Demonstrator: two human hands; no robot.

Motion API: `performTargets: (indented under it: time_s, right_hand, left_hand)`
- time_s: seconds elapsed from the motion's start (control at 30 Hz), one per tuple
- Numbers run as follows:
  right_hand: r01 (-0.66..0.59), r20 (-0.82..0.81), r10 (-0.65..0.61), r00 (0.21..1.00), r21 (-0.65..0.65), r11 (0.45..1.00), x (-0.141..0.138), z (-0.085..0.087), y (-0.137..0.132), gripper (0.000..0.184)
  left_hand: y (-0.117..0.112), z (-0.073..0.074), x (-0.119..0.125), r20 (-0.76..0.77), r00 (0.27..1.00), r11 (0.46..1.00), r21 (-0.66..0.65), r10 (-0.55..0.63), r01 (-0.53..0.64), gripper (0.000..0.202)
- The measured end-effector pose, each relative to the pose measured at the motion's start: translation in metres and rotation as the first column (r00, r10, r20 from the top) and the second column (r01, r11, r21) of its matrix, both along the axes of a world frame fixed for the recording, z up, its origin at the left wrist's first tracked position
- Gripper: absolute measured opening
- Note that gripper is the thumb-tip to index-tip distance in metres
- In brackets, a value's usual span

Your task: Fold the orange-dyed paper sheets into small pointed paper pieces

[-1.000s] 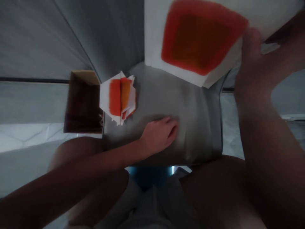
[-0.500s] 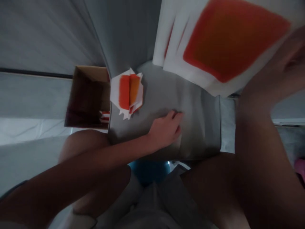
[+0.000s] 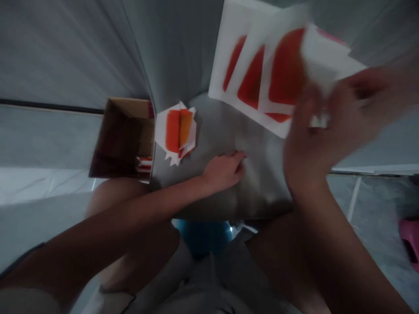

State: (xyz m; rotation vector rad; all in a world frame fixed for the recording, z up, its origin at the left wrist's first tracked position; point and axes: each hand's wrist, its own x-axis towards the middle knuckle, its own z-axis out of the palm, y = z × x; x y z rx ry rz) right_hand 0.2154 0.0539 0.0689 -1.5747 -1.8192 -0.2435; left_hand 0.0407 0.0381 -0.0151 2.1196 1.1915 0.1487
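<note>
My left hand (image 3: 225, 169) rests on a grey metal surface (image 3: 262, 183) in front of me, fingers curled loosely, holding nothing I can see. My right hand (image 3: 330, 126) is raised at the right, blurred by motion, fingers pinched on a white sheet (image 3: 322, 61). Under it lies a fanned stack of white sheets with orange-red squares (image 3: 255, 78), at the far side of the surface. A small pile of folded orange-and-white papers (image 3: 176, 131) sits at the surface's left corner, left of my left hand.
A brown cardboard box (image 3: 121, 139) stands open left of the surface, with a few folded papers at its near right corner. My bare knees flank a blue object (image 3: 203, 235) below the surface. A pink thing (image 3: 410, 235) shows at the right edge.
My right hand has moved left and down over the stack. The sheets now lie fanned apart, and one white sheet has been lifted. My left hand has barely moved.
</note>
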Motion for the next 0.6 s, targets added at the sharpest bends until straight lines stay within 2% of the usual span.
performTargets:
  time_s: [0.03, 0.1, 0.2, 0.27, 0.33, 0.4, 0.47, 0.5, 0.53, 0.57, 0.6]
  right_hand:
    - [0.063, 0.097, -0.066, 0.993, 0.036, 0.997, -0.012, 0.000, -0.008, 0.047]
    - [0.042, 0.159, -0.045, 0.986, 0.025, 0.999, -0.032, -0.008, -0.022, 0.037]
    - [-0.068, 0.123, 0.077, 0.989, -0.073, 0.995, -0.046, -0.032, -0.039, 0.027]
    - [-0.132, 0.063, 0.146, 0.987, -0.181, 0.974, -0.050, -0.051, -0.050, 0.027]
    - [-0.212, 0.043, 0.228, 0.973, -0.226, 0.951, -0.051, -0.068, -0.060, 0.029]
    - [-0.232, 0.016, 0.241, 0.970, -0.222, 0.947, -0.051, -0.081, -0.072, 0.029]
    - [-0.225, -0.028, 0.224, 0.974, -0.181, 0.957, -0.052, -0.092, -0.087, 0.031]
    - [-0.233, -0.048, 0.228, 0.972, -0.162, 0.959, -0.053, -0.097, -0.095, 0.032]
    - [-0.231, -0.070, 0.223, 0.972, -0.141, 0.963, -0.054, -0.102, -0.104, 0.032]
    - [-0.253, -0.082, 0.244, 0.966, -0.129, 0.959, -0.055, -0.108, -0.113, 0.031]
    - [-0.269, -0.094, 0.258, 0.962, -0.127, 0.955, -0.058, -0.113, -0.122, 0.029]
  left_hand:
    - [0.002, -0.002, 0.000, 0.021, 1.000, 1.000, -0.007, 0.012, -0.012, 0.042]
    - [0.003, -0.007, 0.001, 0.047, 0.998, 0.999, -0.009, 0.034, -0.033, 0.035]
    - [-0.003, -0.022, 0.002, 0.045, 0.997, 0.998, 0.029, 0.061, -0.063, 0.026]
    - [-0.012, -0.035, 0.000, 0.156, 0.977, 0.984, 0.080, 0.143, -0.157, 0.025]
    - [-0.023, -0.046, -0.006, 0.352, 0.903, 0.950, 0.097, 0.247, -0.298, 0.029]
    - [-0.035, -0.056, -0.015, 0.559, 0.742, 0.888, 0.023, 0.370, -0.460, 0.046]
    - [-0.046, -0.065, -0.026, 0.619, 0.669, 0.841, 0.026, 0.412, -0.541, 0.072]
    - [-0.052, -0.069, -0.032, 0.666, 0.595, 0.802, -0.008, 0.449, -0.597, 0.080]
    - [-0.058, -0.073, -0.039, 0.697, 0.551, 0.783, -0.024, 0.459, -0.621, 0.086]
    - [-0.064, -0.077, -0.045, 0.708, 0.556, 0.788, -0.003, 0.437, -0.616, 0.089]
    - [-0.069, -0.081, -0.050, 0.699, 0.596, 0.800, 0.057, 0.395, -0.597, 0.085]
